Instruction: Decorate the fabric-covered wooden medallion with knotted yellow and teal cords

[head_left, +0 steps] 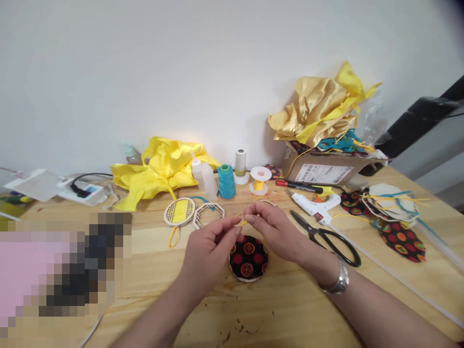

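Note:
Both my hands meet over the far edge of a round disc [249, 258] covered in black cloth with red and orange circles, which lies on the table. Between the fingertips shows a short piece of yellow cord [244, 223]. My left hand [213, 241] pinches it from one side, and my right hand [271, 227], with a silver bracelet at the wrist, pinches it from the other. The fingers partly cover the cord. Left of my hands lie a round wooden frame with yellow fabric [180, 211] and an octagonal lattice frame [209, 214].
Black scissors [322, 238] and a white glue gun [314, 205] lie on the right. Behind stand a teal thread cone [227, 182], a yellow cord spool [259, 181] and yellow satin [163, 166]. A cardboard box [319, 166] holds fabric scraps. The lower left is pixelated.

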Tool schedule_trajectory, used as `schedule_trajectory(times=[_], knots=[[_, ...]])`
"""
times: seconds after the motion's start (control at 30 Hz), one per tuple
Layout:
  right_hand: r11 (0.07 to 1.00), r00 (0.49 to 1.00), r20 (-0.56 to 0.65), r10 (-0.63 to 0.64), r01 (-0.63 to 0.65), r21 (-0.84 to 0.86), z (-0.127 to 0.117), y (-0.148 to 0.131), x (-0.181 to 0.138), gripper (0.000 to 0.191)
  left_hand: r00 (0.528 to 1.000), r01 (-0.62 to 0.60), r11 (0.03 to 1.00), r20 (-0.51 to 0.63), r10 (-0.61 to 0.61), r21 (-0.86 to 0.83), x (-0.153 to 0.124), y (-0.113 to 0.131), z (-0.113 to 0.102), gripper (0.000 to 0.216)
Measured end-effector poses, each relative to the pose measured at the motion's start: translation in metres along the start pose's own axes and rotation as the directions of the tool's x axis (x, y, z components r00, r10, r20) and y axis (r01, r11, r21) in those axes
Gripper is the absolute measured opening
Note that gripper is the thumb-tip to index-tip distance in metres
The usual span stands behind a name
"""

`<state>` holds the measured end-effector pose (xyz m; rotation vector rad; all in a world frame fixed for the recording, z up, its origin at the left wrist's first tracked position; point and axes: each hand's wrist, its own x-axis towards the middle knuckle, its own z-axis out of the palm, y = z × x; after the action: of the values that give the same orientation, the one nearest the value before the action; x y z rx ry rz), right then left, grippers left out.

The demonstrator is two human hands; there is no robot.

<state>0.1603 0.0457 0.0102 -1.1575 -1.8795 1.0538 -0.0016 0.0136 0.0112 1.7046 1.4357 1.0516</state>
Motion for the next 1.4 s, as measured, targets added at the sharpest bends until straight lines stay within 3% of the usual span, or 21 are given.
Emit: schedule_trajectory(times=[0.13, 0.27, 0.37, 0.47, 0.67, 0.87, 1.17, 1.4], knots=[[1.000, 1.000, -0.016, 0.003, -0.002, 0.030, 0.002, 0.002, 0.000, 0.017, 0.973, 0.207, 0.961, 0.139, -0.183, -0.182, 0.002, 0.005, 0.000, 0.017], [1.000, 0.999, -0.044, 0.017, -0.016, 0.021, 0.002, 0.002, 0.001, 0.018, 0.945, 0.311, 0.887, 0.210, -0.251, -0.341, 0.001, 0.002, 0.002, 0.021], [0.989, 0.997, -0.020, 0.074, -0.071, 0.129, 0.000, -0.001, 0.003, 0.017, 0.934, 0.354, 0.831, 0.213, -0.288, -0.429, 0.000, -0.001, 0.003, 0.021], [0.952, 0.988, 0.010, 0.153, -0.150, 0.267, -0.004, -0.004, 0.005, 0.021, 0.931, 0.363, 0.804, 0.209, -0.298, -0.471, 0.000, -0.003, 0.003, 0.022], [0.905, 0.972, 0.086, 0.217, -0.233, 0.357, -0.004, 0.002, 0.005, 0.024, 0.938, 0.342, 0.824, 0.215, -0.272, -0.452, 0.000, -0.004, 0.003, 0.020], [0.820, 0.962, 0.164, 0.218, -0.272, 0.504, -0.003, 0.009, 0.004, 0.020, 0.944, 0.315, 0.862, 0.227, -0.240, -0.398, -0.001, -0.005, 0.004, 0.019], [0.886, 0.974, 0.142, 0.178, -0.222, 0.406, -0.004, -0.002, 0.003, 0.021, 0.923, 0.369, 0.763, 0.302, -0.236, -0.530, -0.003, -0.005, 0.004, 0.016], [0.928, 0.985, 0.065, 0.160, -0.173, 0.332, -0.004, -0.005, 0.003, 0.020, 0.921, 0.382, 0.808, 0.262, -0.289, -0.448, -0.002, 0.000, 0.004, 0.017]])
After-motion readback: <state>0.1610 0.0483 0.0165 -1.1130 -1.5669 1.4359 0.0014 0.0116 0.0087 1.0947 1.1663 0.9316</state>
